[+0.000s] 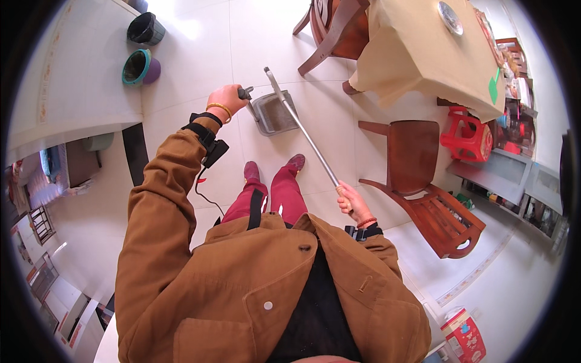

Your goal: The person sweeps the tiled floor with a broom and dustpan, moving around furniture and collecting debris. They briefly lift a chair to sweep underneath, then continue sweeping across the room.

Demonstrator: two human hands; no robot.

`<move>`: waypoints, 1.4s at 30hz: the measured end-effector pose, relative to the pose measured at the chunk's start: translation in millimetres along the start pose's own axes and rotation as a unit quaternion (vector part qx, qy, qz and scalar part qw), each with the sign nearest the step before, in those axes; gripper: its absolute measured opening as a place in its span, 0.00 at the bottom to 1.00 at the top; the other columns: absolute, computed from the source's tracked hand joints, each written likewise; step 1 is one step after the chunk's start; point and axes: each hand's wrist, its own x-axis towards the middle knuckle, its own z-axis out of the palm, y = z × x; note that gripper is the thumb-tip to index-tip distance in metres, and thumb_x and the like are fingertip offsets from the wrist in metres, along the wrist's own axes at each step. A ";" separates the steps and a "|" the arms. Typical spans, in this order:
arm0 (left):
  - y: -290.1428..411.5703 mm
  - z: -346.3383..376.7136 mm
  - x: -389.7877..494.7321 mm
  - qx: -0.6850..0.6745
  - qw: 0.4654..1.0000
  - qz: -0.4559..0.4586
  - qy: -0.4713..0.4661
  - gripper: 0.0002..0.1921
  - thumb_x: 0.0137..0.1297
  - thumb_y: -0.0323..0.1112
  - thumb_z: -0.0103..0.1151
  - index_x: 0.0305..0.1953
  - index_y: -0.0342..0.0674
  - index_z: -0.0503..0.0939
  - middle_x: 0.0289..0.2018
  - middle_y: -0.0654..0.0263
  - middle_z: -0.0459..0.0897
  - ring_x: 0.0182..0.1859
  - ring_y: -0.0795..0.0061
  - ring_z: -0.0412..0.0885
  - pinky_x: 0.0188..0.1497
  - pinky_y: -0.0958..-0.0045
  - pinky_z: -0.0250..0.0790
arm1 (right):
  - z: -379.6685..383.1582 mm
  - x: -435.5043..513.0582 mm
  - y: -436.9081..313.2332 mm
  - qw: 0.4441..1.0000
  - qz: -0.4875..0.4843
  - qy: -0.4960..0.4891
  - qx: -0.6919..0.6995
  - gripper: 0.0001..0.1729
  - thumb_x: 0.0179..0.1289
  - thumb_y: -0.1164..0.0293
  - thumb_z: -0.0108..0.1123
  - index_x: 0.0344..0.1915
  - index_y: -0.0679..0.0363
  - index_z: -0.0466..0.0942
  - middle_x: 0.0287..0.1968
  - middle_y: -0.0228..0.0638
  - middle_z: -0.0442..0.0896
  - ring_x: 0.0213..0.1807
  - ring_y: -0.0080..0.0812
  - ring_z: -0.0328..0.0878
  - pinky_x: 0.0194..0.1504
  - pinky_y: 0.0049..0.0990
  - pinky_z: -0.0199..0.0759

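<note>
My left hand [228, 100] is closed around the dark top of the upright handle of a grey dustpan [272, 129], whose tray with a toothed edge is over the tiled floor in front of my feet. My right hand [355, 203] grips the near end of a long metal-shafted broom [313, 146]. The shaft slants up and to the left, crossing above the dustpan's right part. Its narrow grey head [272, 79] lies past the dustpan, seen edge-on; whether it touches the floor I cannot tell.
At the upper left stand a dark lined bin [154, 34] and a teal-rimmed purple bin [153, 71]. On the right are a wooden chair [413, 154], a table with a beige cloth [404, 50] and a red plastic stool [472, 140]. Another wooden chair [324, 50] stands beyond.
</note>
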 end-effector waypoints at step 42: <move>-209.8 2.3 -196.5 -0.109 0.982 -0.126 0.090 0.14 0.49 0.42 0.61 0.33 0.40 0.77 0.18 0.61 0.76 0.18 0.67 0.75 0.23 0.70 0.67 | 77.7 176.9 84.6 0.801 -0.191 0.201 -0.531 0.22 0.60 0.66 0.42 0.55 0.55 0.66 0.14 0.32 0.65 0.11 0.26 0.62 0.13 0.28 0.61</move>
